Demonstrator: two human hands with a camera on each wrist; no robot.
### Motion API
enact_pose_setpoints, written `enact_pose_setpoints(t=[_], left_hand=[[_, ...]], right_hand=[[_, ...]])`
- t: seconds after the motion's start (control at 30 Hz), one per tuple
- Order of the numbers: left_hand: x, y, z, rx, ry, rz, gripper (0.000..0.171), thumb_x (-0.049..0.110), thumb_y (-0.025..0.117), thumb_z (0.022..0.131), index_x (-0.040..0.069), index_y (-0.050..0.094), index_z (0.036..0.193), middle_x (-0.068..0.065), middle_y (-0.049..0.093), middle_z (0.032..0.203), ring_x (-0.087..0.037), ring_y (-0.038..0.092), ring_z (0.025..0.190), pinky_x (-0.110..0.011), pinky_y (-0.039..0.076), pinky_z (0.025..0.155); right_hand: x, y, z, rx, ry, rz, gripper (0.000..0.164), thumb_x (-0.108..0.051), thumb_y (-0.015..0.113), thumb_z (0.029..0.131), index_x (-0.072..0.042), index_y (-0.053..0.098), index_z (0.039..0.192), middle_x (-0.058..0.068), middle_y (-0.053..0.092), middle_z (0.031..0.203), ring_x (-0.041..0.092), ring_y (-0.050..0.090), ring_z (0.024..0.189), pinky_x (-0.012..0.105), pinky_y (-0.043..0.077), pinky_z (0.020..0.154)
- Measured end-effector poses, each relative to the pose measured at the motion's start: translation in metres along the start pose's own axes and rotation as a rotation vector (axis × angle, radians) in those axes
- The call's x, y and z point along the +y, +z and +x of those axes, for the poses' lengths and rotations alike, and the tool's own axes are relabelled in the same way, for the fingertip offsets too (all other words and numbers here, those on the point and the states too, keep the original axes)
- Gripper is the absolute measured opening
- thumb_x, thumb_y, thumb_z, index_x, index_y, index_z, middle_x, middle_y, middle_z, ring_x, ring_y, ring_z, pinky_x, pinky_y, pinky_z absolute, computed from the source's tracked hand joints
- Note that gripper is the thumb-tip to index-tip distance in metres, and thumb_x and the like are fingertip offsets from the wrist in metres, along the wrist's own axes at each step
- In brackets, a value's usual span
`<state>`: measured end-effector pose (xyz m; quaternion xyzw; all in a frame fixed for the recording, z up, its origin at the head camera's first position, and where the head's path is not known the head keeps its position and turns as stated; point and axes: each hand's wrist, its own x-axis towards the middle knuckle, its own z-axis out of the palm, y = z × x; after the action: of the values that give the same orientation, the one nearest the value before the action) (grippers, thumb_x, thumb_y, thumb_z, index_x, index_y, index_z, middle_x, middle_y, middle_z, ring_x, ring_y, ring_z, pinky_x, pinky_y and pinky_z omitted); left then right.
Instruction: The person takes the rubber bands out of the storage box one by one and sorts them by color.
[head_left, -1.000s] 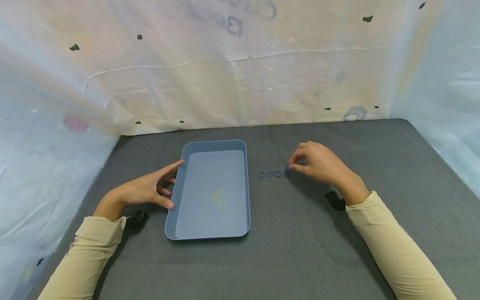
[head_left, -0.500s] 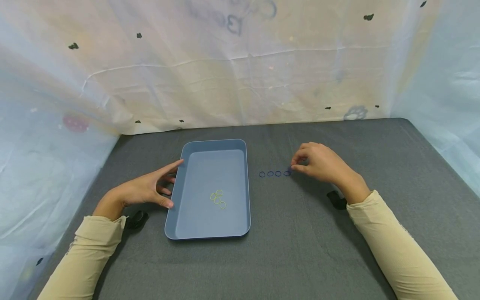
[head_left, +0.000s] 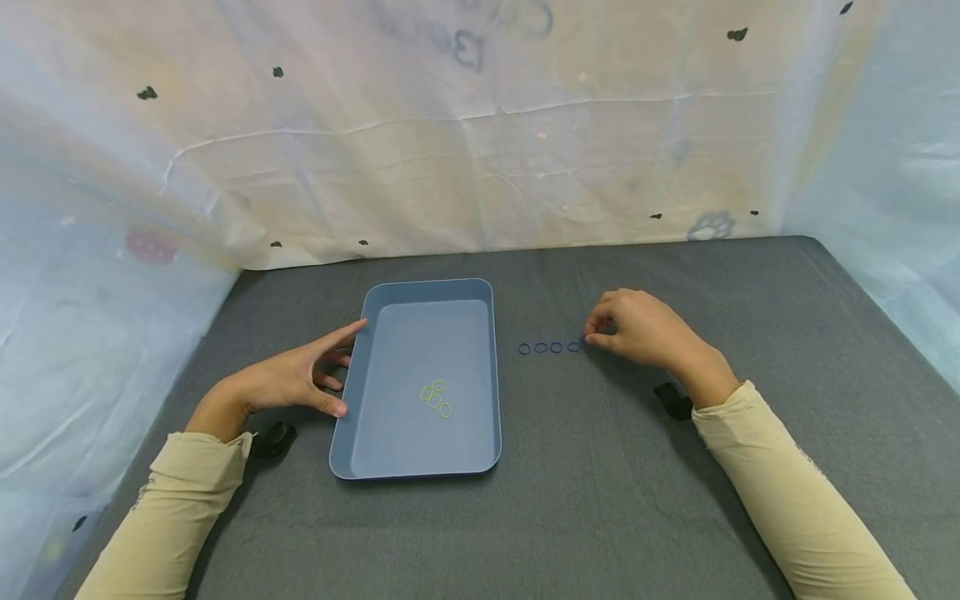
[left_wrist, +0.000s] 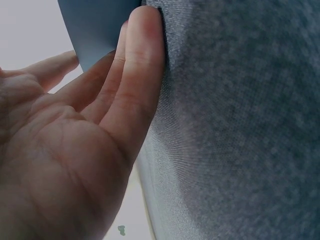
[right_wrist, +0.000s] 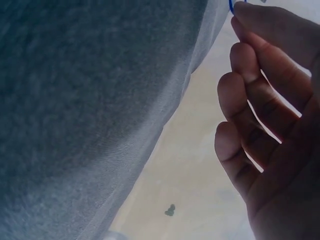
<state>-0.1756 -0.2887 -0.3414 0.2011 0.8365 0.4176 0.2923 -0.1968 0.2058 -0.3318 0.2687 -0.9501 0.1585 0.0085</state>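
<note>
In the head view, find the right hand (head_left: 637, 327) just beside the right end of a row of four blue rings (head_left: 551, 347), laid on the grey tabletop (head_left: 600, 500). Seemingly in hand: the setting of one more ring at this end. To do it well, lower gently, stay in line with the row, leave a gap similar to the others, and part thumb and index without dragging the nearest ring. Find the left hand (head_left: 281, 387) at the left side of the blue-grey tray (head_left: 412, 333), with fingers spread and touching its wall; keep only light pressure there. Inside the tray, see four yellow rings (head_left: 435, 396), close together in the nearer half. Under the right wrist, note a black device (head_left: 672, 402); better hold away from the row. Behind, see a hanging sheet (head_left: 525, 167).

In the left wrist view, see fingers extended along the tray side, near the tabletop, with nothing visible clasped in the palm.

In the right wrist view, see a held blue ring (right_wrist: 231, 6) pinched at the tips of thumb and index, partly cut by the picture edge; impossible to tell if touching the tabletop.
</note>
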Motion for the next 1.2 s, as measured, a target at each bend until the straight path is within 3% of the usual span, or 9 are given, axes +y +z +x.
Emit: enact_pose_setpoints(t=[0.37,1.2], left_hand=[[0.0008,0.0007,-0.0009,-0.005,-0.006,0.015,0.118,0.02,0.084,0.081,0.03,-0.001,0.162,-0.025,0.014,0.162,-0.05,0.034,0.138,-0.042,0.052,0.093],[0.0016,0.0,-0.0008,0.0,-0.013,0.045,0.117,0.022,0.084,0.081,0.033,-0.001,0.161,-0.027,0.018,0.16,-0.046,0.044,0.131,-0.038,0.053,0.09]], right_hand=[[0.0012,0.0039,-0.0018,-0.01,0.019,-0.022,0.006,-0.02,0.076,0.089,-0.015,0.077,0.09,-0.001,0.068,0.093,0.017,0.064,0.084,0.04,0.052,0.074],[0.0016,0.0054,-0.0018,-0.012,0.061,-0.057,0.004,-0.021,0.076,0.089,-0.018,0.078,0.087,-0.002,0.067,0.09,0.014,0.061,0.079,0.041,0.05,0.072]])
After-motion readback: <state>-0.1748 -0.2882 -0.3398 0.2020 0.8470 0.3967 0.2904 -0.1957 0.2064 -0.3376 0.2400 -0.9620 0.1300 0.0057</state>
